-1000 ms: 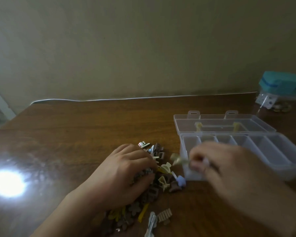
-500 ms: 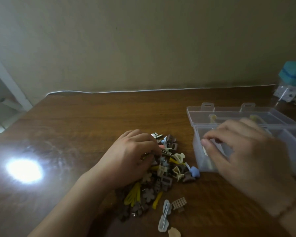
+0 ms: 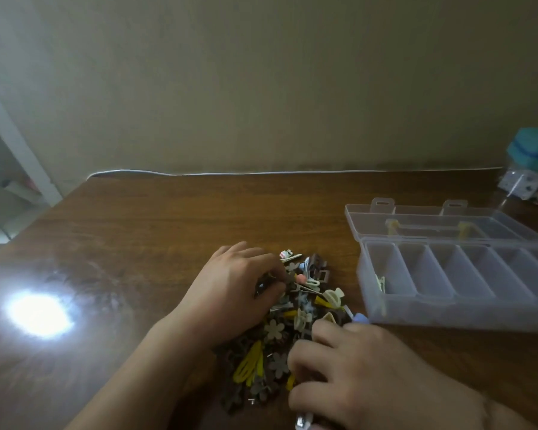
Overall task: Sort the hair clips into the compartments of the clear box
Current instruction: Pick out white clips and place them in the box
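Observation:
A heap of small hair clips [image 3: 292, 318], brown, yellow, cream and grey, lies on the wooden table [image 3: 168, 243]. My left hand [image 3: 233, 290] rests on the heap's left side, fingers curled into the clips; what they grip is hidden. At the heap's lower right my right hand [image 3: 370, 377] is set down with bent, slightly spread fingers, and a silver clip [image 3: 303, 425] peeks out beneath it. The clear box [image 3: 448, 315] stands open to the right, with several long compartments. A cream clip [image 3: 380, 283] lies in the leftmost one. The box's lid [image 3: 441, 225] lies flat behind.
A teal-lidded jar [image 3: 531, 148] and a small clear packet [image 3: 519, 184] stand at the far right. A white cable [image 3: 261, 173] runs along the table's back edge. Glare from a light [image 3: 38, 315] marks the table's left. A white shelf frame [image 3: 16, 144] stands beyond the left edge.
My right hand has left the box's leftmost compartment, where a cream clip now lies, and has come back down onto the heap. My left hand has stayed on the heap.

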A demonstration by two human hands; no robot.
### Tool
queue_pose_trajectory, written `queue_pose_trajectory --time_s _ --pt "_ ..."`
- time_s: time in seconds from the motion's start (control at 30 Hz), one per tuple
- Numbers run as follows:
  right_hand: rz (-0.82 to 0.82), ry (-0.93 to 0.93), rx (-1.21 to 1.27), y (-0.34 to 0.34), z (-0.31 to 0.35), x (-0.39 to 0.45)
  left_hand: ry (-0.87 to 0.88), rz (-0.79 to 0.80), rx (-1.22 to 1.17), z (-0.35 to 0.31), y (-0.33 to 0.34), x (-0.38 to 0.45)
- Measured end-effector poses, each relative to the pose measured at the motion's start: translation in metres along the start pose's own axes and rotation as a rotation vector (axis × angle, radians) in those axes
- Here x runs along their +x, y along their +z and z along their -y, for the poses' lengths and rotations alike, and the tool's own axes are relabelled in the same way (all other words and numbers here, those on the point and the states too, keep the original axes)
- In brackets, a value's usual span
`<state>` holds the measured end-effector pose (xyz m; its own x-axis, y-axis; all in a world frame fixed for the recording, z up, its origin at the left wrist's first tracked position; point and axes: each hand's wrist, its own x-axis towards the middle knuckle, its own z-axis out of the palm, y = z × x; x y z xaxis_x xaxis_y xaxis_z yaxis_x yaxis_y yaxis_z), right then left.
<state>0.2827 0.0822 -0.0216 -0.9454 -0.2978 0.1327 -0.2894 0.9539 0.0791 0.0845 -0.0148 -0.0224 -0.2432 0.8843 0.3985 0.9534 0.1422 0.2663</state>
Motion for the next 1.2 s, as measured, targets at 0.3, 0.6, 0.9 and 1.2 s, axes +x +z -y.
queue_pose_trajectory --time_s 0.3,0.6,0.9,1.2 --pt "-0.256 0.116 0.193 -0.024 -0.001 0.019 0.029 0.005 0.014 -0.007 0.0 0.001" --pt "-0.777 0.876 0.222 -0.03 -0.071 -0.033 -0.034 0.046 0.01 -0.018 0.002 0.004" --pt "-0.527 0.966 0.146 -0.024 -0.065 -0.024 -0.084 0.093 -0.002 -0.031 0.01 0.015" --pt "-0.46 0.928 0.13 -0.026 -0.063 -0.025 -0.057 0.179 0.127 -0.04 0.009 0.027"
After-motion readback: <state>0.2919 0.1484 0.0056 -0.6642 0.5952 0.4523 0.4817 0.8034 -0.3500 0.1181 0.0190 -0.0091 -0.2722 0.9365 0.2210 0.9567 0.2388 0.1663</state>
